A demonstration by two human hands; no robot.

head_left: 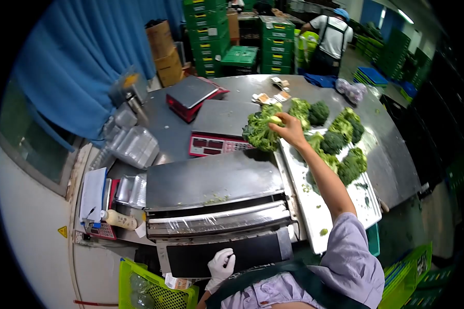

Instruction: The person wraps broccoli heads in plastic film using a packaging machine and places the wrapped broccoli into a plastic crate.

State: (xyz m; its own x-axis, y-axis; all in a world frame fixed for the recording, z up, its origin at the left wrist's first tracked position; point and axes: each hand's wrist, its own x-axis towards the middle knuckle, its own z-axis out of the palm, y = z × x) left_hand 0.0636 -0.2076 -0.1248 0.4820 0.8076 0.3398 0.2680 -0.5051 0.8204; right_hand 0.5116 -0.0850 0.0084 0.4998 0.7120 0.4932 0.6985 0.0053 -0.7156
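My right hand (290,129), bare, grips a head of broccoli (263,133) by its pale cut stem. The florets hang over the right end of a digital scale (220,144) with a red frame. My left hand (221,264), in a white glove, is curled with its fingers folded in, above the black pad (191,260) of a film wrapping machine (216,180). Nothing shows in that hand. More broccoli heads (345,139) lie on and behind a white cutting board (314,216) to the right.
Clear plastic trays (134,147) are stacked at the left. A second scale (193,95) stands behind. A bottle (119,219) and clipboard (92,193) lie front left. A green crate (157,288) stands below. Another person (331,38) works beyond the table, near stacked crates (206,36).
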